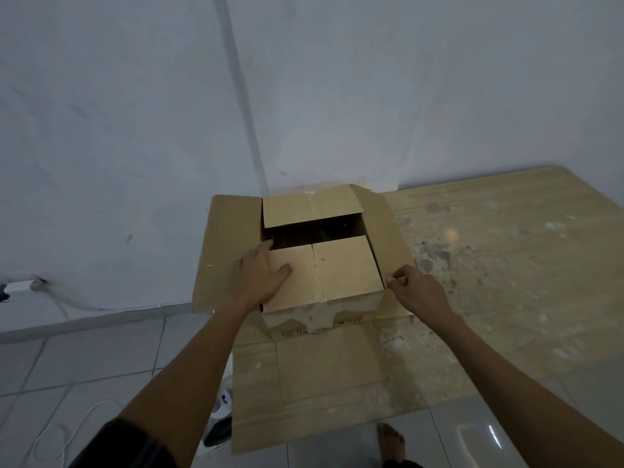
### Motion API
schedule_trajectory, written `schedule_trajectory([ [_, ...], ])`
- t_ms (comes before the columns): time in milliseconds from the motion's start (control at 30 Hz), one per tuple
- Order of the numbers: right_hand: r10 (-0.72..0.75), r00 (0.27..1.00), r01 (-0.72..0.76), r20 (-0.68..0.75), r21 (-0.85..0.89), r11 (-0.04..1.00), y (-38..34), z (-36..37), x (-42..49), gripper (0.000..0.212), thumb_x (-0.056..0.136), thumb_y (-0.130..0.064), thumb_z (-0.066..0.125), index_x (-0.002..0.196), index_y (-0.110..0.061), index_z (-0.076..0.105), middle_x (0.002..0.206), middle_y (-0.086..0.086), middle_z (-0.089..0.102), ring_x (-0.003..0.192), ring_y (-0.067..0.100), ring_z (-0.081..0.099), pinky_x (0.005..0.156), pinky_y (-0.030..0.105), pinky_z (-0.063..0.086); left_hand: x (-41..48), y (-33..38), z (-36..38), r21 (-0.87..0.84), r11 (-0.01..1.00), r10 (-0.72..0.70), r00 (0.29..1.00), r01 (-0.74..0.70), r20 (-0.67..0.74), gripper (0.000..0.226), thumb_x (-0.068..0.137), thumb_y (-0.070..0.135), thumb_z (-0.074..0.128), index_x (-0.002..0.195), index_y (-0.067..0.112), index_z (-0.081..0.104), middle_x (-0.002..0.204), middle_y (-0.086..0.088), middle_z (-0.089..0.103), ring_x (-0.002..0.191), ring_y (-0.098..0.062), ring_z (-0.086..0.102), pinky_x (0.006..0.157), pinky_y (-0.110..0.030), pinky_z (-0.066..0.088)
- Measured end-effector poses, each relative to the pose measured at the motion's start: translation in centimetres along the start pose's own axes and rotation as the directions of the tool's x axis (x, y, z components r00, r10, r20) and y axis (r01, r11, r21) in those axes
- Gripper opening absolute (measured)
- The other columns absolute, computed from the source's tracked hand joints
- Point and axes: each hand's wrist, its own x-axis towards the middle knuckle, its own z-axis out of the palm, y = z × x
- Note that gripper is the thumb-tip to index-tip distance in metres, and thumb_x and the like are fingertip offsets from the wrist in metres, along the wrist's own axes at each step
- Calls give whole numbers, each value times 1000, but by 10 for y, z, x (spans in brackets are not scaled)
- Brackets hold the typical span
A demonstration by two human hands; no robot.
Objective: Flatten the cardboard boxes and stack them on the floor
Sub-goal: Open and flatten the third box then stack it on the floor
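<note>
While the left hand (260, 278) presses flat and open on the box (324, 265) flap, the right hand (417, 288) pinches the side flap; yanking could slide it off the table (506, 265)

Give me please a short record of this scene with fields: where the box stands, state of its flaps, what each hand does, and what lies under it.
box: cardboard box, standing on the table, not yet flattened
flaps: two inner flaps folded in with a dark gap between; left and right outer flaps spread outward
left hand: flat on the near inner flap
right hand: pinching the right outer flap's edge
under box: flat cardboard sheet on the table
</note>
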Motion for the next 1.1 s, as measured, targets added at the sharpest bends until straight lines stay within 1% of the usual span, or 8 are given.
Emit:
schedule_trajectory([
  [133, 18, 999, -17, 52, -12, 1000, 3, -5, 0, 33, 91, -36, 52, 114, -12, 57, 111, 13, 67, 98, 30, 61, 76, 34, 48, 11, 17, -6, 121, 987, 114, 990, -104, -83, 57, 83, 50, 58, 127, 15, 53, 120, -7, 64, 109, -25, 59, 99, -45, 42],
  [233, 50, 997, -51, 62, 16, 999, 4, -12, 1, 35, 92, -36, 51, 118, -13, 56, 113, 12, 65, 100, 30, 61, 81, 37, 49, -5, 40, -37, -5, 988, 151, 972, -155, -181, 33, 85, 46, 61, 86, 14, 66, 82, -1, 67, 77, -16, 61, 67, -31, 48],
  [333, 55, 998, -57, 32, 55, 997, 6, -16, 4, 33, 91, -31, 52, 117, -12, 57, 113, 12, 66, 99, 29, 62, 80, 37, 51, -27, 61, -72, -84, 973, 226, 955, -213, 192, 46, 81, 54, 62, 63, 12, 54, 55, 3, 49, 50, -10, 45, 50, -21, 37],
  [400, 57, 998, -58, 29, 48, 997, 5, -17, 7, 30, 91, -27, 53, 116, -12, 58, 113, 12, 66, 97, 29, 62, 74, 32, 47, -43, 68, -81, -54, 976, 209, 821, -213, 532, 46, 76, 55, 65, 61, 13, 55, 52, 5, 47, 46, -7, 43, 49, -21, 38],
  [533, 14, 999, -14, 44, -9, 1000, 5, -19, 16, 28, 90, -32, 54, 108, -12, 63, 106, 12, 68, 82, 27, 63, 70, 32, 49, -63, 69, -61, 52, 965, 122, 615, -257, 779, 32, 70, 51, 75, 79, 23, 62, 76, 7, 59, 70, -5, 55, 66, -25, 47],
  [767, -265, 962, 239, -67, -260, 935, -9, -21, 24, 22, 84, -29, 59, 99, -14, 67, 116, 13, 57, 109, 32, 54, 85, 40, 47, -76, 60, -35, 29, 963, 163, 661, -270, 732, 90, 60, 66, 74, 136, 39, 35, 139, 14, 35, 124, -12, 37, 101, -33, 38],
  [900, -460, 885, 450, 72, -392, 803, -39, -18, 36, 23, 90, -34, 53, 106, -24, 67, 153, 12, 27, 140, 31, 23, 112, 47, 22, -75, 64, -34, 17, 982, 113, 662, -186, 741, 91, 59, 65, 75, 136, 45, 32, 142, 16, 34, 123, -12, 40, 99, -32, 41],
  [1100, -643, 700, 698, 310, -485, 526, -73, 17, 100, 22, 91, -32, 51, 90, -23, 70, 158, 13, -8, 144, 33, -14, 115, 56, -9, -72, 74, -41, 23, 998, 24, 723, -55, 690, 76, 66, 62, 72, 132, 43, 40, 130, 18, 42, 114, -4, 44, 90, -22, 42],
])
